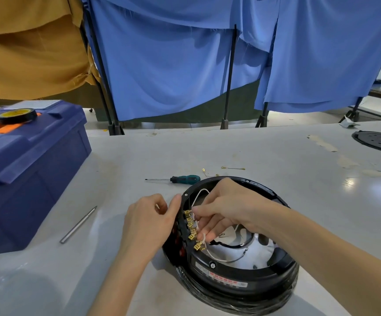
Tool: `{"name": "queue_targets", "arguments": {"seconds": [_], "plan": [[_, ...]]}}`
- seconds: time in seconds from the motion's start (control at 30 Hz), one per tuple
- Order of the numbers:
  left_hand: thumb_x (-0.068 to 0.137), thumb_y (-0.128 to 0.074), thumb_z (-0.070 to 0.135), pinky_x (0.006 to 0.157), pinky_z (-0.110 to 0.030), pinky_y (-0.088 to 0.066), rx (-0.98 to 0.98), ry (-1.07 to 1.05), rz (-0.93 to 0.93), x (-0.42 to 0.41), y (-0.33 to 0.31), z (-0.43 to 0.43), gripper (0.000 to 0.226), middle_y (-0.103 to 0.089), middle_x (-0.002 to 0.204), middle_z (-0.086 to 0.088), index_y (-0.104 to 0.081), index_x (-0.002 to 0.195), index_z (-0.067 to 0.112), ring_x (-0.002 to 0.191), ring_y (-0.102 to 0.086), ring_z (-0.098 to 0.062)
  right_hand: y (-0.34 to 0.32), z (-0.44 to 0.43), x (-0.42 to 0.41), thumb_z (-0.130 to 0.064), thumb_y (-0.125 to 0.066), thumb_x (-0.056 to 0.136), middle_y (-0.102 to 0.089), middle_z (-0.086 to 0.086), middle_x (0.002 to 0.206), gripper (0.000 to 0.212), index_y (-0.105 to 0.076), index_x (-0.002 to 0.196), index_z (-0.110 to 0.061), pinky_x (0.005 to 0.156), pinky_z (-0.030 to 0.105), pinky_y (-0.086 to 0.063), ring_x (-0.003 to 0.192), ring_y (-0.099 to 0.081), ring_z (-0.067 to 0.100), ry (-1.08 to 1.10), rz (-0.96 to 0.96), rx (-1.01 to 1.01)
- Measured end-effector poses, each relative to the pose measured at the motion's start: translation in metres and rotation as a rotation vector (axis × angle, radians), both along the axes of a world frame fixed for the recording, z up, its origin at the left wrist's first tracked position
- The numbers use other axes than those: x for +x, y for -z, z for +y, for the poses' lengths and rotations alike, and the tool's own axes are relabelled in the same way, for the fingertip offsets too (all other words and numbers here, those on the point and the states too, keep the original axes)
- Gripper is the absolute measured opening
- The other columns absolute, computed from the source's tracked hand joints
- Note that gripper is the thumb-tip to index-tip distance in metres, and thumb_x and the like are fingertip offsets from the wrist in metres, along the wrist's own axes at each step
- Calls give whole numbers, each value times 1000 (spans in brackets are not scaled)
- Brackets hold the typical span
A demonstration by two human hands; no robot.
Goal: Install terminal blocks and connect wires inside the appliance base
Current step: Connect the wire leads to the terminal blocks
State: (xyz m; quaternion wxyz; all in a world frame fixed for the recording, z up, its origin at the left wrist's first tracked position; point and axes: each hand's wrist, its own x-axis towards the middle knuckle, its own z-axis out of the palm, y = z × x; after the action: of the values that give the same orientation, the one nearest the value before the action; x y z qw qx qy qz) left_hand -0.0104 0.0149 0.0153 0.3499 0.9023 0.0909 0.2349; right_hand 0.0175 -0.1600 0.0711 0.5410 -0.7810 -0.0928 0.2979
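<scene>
A round black appliance base (242, 281) lies on the grey table (276, 156), open side up. A row of brass terminals (190, 226) lines its left inner wall, with white wires (198, 193) looping from them. My right hand (226, 208) reaches into the base and pinches a white wire connector at the terminals. My left hand (153, 222) grips the base's left outer rim, thumb on top of the rim. Black wires and a shiny metal plate (248, 249) show inside the base.
A green-handled screwdriver (178, 179) lies behind the base, with loose brass-tipped wires (232, 168) beside it. A metal rod (78, 225) lies to the left. A blue toolbox (25, 169) with a tape roll (16, 115) stands far left. A black disc (378, 141) lies far right.
</scene>
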Motion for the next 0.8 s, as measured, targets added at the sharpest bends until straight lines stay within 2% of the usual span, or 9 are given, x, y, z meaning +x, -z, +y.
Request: {"name": "queue_targets", "arguments": {"seconds": [0.1,0.23,0.33,0.43,0.67,0.8], "plan": [[94,-48,49,48,-32,-27,-1,127,34,-2,0,-1,58,-33,39,4,-34,47,17,45,-36,-15,-5,-2,-1,-16,-69,90,-73,20,75,23,-68,87,7,55,27,-57,60,-71,30,-63,-46,-42],[99,-26,49,60,-38,-37,-43,137,84,-3,-4,-5,64,-54,55,-10,-47,58,4,60,-52,-25,-3,1,-4,-14,-71,89,-71,18,72,23,-67,89,9,53,28,-57,55,-67,26,-106,-66,-89],[93,-39,55,54,-34,-32,-18,133,96,-6,-3,-11,56,-51,56,-3,-46,58,12,60,-48,-22,2,2,-5,-6,-66,91,-68,19,68,18,-65,90,12,55,28,-59,54,-67,26,-104,-52,-64],[89,-54,51,53,-32,-30,17,143,107,-6,0,-12,46,-51,61,0,-47,65,12,62,-47,-20,3,-1,-5,-4,-63,92,-68,18,66,14,-64,88,10,57,29,-59,55,-68,26,-102,-39,-45],[92,-52,50,52,-29,-29,16,175,106,-6,1,-10,43,-46,58,5,-46,67,15,58,-43,-15,5,-4,-3,-5,-62,93,-65,14,61,16,-64,90,11,46,24,-50,47,-60,19,-103,-27,-56],[91,-47,58,53,-32,-34,78,151,136,-9,-2,-9,51,-53,59,1,-48,63,15,62,-51,-20,3,-4,-4,-9,-66,92,-62,12,58,20,-65,75,2,41,22,-42,44,-54,16,-108,-50,-103]]}}
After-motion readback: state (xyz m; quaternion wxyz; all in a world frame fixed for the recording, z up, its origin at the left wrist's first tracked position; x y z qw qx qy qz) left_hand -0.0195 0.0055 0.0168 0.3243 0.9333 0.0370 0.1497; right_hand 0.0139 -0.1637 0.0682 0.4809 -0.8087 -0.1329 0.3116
